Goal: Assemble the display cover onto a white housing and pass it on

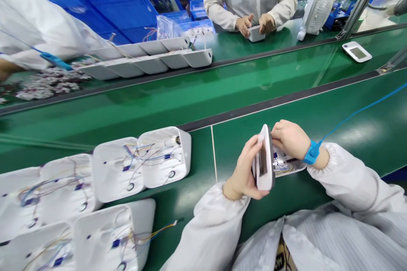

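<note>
The left hand [243,173] grips a white housing cover [264,158] that stands on its edge above the green table [349,127], thumb on the near side and fingers wrapped behind it. The right hand [289,138], with a blue wrist strap [312,152], is curled and pinches the top edge of the cover, just above an open housing half with wires [288,166]. At the near left lie 5 open white housings [143,165] with coloured wires, and at the far side a co-worker's hands [256,24] hold a white part.
</note>
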A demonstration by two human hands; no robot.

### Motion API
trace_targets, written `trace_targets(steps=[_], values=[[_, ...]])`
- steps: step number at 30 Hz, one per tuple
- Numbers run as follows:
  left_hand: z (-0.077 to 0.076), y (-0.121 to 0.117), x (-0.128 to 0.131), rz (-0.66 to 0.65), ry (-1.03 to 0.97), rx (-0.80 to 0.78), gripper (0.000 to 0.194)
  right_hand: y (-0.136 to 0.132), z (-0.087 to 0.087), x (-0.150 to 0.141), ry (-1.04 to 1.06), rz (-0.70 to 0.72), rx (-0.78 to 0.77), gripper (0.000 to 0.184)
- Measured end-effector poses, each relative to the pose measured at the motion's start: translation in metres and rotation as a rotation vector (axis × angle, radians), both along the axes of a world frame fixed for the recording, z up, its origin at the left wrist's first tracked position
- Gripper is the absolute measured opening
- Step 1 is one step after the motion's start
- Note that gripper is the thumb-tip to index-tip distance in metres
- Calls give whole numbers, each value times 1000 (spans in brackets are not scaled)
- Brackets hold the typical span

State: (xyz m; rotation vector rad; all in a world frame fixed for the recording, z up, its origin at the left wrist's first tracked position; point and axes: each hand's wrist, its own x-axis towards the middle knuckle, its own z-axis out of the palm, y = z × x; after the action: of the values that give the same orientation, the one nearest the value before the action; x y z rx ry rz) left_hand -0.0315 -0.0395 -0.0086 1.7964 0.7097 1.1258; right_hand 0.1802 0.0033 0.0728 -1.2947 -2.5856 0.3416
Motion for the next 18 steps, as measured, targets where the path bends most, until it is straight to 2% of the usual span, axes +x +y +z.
trace_targets(steps=[2, 3, 5, 8, 12, 16, 18], values=[[2, 1, 0, -16, -13, 139, 116, 0, 0, 1, 67, 6, -11, 15], [2, 1, 0, -17, -41, 141, 114, 0, 1, 1, 118, 20, -21, 14], [3, -1, 3, -29, -107, 24, 110, 1, 3, 2, 228, 72, -58, 22], [4, -3, 6, -91, -176, -102, 108, -1, 9, 2, 313, 125, -98, 11], [6, -2, 7, -88, -205, -97, 103, -13, 18, -1, 276, 185, -128, 13], [6, -1, 7, -111, -192, -146, 107, -23, 23, -6, 183, 378, -215, 19], [5, -1, 9, -116, -202, -159, 107, -21, 25, -5, 124, 345, -195, 21]])
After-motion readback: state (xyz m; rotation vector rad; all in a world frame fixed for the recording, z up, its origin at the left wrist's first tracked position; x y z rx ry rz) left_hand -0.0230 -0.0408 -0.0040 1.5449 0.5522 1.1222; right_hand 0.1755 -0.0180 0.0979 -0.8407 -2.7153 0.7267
